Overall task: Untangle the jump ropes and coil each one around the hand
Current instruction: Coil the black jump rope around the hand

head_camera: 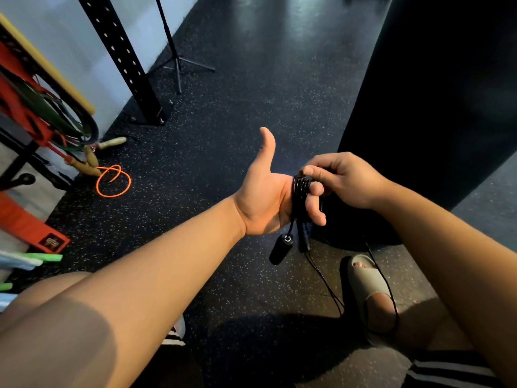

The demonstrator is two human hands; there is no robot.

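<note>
My left hand [265,197] is raised palm up with the thumb sticking out, and a thin black jump rope [300,186] is wound in several turns around its fingers. My right hand [340,179] pinches the rope at the top of the coil. Two black handles [281,249] hang below the left palm. The loose black cord [390,289] trails down past my sandalled right foot [369,287]. An orange jump rope [113,180] with pale wooden handles [92,158] lies on the floor at the left.
A rack [33,113] with red and green bands stands at the left. A black perforated upright [123,60] is bolted to the speckled rubber floor [237,113], with a tripod stand [177,63] behind it. A large black punching bag [436,102] stands at the right.
</note>
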